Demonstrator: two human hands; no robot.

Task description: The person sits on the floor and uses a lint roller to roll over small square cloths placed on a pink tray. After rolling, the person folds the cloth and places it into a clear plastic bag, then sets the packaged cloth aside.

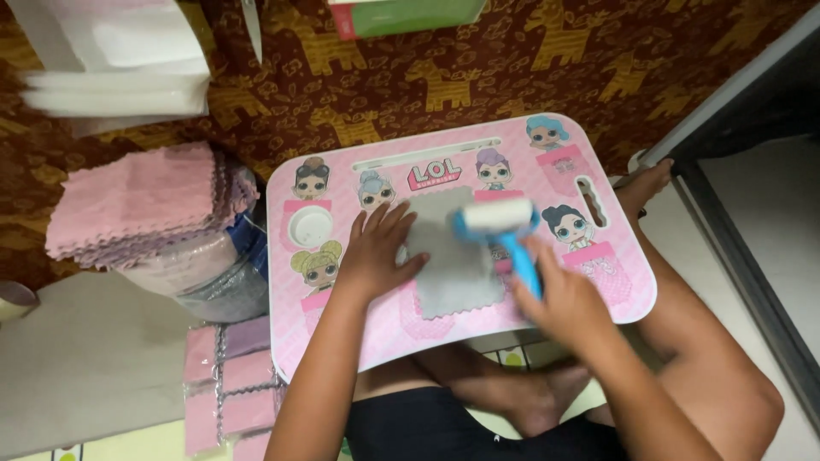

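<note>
Head view: left hand [372, 254] lay flat with fingers spread, pinning the grey cloth [451, 256] mid-table [632, 290]; right hand [568, 299] gripped the blue lint roller [504, 224] at the cloth's far edge. Firm pinning and straight strokes judged advisable.

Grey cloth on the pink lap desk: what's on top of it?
On the grey scallop-edged cloth rest the left hand and a blue-handled white lint roller, held by the right hand. The pink cartoon-printed lap desk beneath is partly covered.

stack of pink cloths [141, 205] at left, packaged cloths [231, 376] below, white sheets [115, 90] upper left
</note>
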